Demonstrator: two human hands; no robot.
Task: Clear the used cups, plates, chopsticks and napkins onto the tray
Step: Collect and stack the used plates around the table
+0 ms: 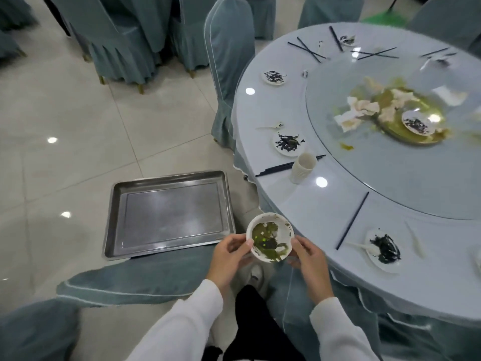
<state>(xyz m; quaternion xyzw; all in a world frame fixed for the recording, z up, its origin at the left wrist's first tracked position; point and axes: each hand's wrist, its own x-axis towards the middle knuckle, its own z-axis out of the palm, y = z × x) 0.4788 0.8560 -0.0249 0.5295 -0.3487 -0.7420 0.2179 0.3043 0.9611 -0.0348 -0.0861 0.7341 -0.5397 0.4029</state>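
Both hands hold a white bowl (pixel 270 237) smeared with green and dark leftovers, off the table's edge and just right of the tray. My left hand (pixel 229 255) grips its left rim with the thumb over the edge. My right hand (pixel 308 259) grips the right side. The steel tray (pixel 169 212) lies bare on a covered chair seat. On the round table (pixel 338 204) stand a stack of white cups (pixel 303 166), several small plates with dark scraps (pixel 289 143), black chopsticks (pixel 352 221) and white spoons (pixel 363 246).
A glass turntable (pixel 390 178) carries crumpled napkins (pixel 364 108) and a greenish platter (pixel 416 131) with a small plate on it. Teal covered chairs (pixel 230 61) ring the table and fill the back. The tiled floor (pixel 65 126) stretches to the left.
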